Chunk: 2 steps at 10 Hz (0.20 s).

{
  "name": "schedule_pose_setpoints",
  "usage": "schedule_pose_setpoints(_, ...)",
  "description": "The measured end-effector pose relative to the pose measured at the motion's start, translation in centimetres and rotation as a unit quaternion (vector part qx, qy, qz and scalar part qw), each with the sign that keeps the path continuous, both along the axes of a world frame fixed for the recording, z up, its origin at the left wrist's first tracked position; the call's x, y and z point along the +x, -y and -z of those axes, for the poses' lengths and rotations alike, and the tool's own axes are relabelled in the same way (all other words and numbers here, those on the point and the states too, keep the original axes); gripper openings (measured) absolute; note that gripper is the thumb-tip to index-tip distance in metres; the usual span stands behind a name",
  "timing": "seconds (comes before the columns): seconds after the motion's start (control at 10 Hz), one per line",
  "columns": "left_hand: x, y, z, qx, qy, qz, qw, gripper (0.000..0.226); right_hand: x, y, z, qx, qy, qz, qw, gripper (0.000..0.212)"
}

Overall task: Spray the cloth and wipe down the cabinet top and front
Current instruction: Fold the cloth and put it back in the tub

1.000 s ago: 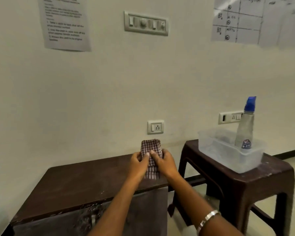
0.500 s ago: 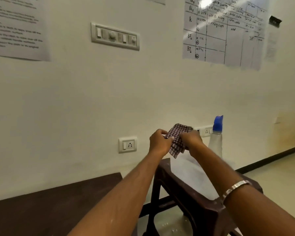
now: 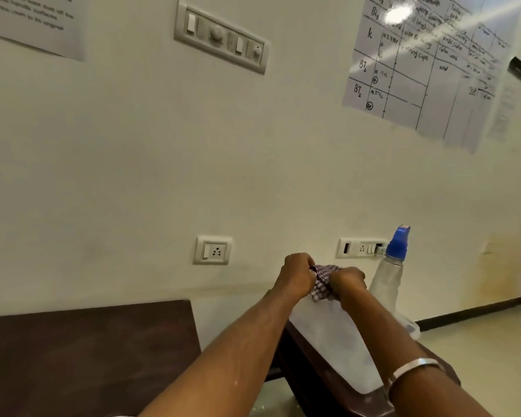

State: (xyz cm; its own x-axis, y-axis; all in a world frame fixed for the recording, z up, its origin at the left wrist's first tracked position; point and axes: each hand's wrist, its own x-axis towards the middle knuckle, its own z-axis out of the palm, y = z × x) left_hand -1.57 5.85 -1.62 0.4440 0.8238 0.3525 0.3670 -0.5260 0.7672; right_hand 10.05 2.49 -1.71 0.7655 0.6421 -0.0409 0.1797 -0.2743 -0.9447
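Cloth (image 3: 324, 281), checked in dark red and white, bunched between two closed fists and held in the air above a clear plastic tub (image 3: 337, 341). Left hand (image 3: 297, 276) curled tight on its left edge, right hand (image 3: 346, 281) clenched on its right edge (silver bangle (image 3: 415, 368) further down that forearm). Just right of the hands, a clear spray bottle (image 3: 387, 284) with a blue cap, upright. Beneath the tub, a dark brown stool (image 3: 319, 386). Lower left, well apart from the hands, the dark cabinet top (image 3: 82, 353). Behind, a pale wall (image 3: 133, 176) with a switch panel (image 3: 220, 40), a socket (image 3: 212, 249) and a handwritten chart (image 3: 427, 67).
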Motion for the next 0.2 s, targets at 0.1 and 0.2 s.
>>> schedule_pose_setpoints(0.1,0.36,-0.72,0.40,0.011,-0.025,-0.005,1.000,0.027,0.14,-0.06,0.77,-0.005,-0.015,-0.021,1.000,0.045)
schedule_pose_setpoints(0.2,0.86,-1.28,0.91,0.026,-0.060,-0.003,0.998,0.026,0.52,-0.03,1.31,-0.020,-0.029,-0.015,0.999,0.053)
